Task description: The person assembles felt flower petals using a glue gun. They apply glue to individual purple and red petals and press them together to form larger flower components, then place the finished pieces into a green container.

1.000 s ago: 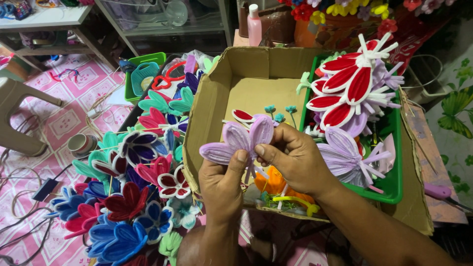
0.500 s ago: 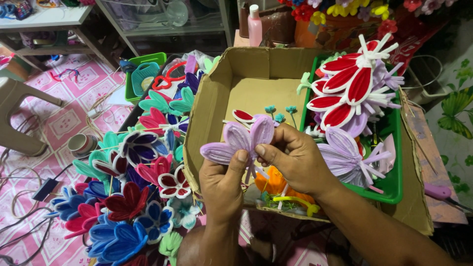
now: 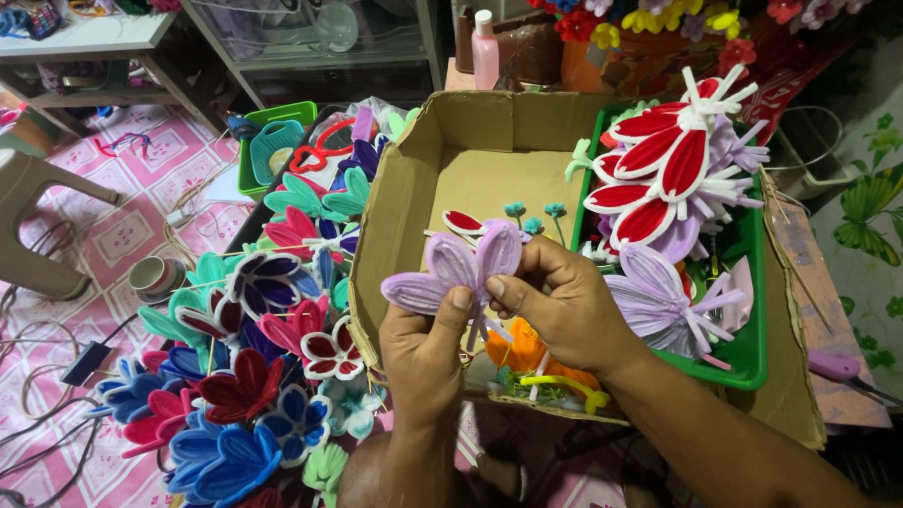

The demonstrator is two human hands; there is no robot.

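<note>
**While both hands pinch the lilac petals, keep the bases together**

While the left hand presses its thumb on the lilac flower petals, the right hand closes its fingers on their base, above the cardboard box. I think the grip should stay near the base, so the petals keep their fan shape and do not bend. Finished flowers lie at the left.

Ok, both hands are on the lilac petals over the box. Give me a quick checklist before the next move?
1. Left hand grips lilac petals from below: ok.
2. Right hand pinches the petal base: ok.
3. Petals held together, fanned, over the cardboard box: ok.
4. Petals bound at the base: cannot tell, fingers cover it.
5. Spare lilac flower in the green tray, beside the right hand: ok.
6. Finished flowers piled left of the box, apart from the hands: ok.
</note>
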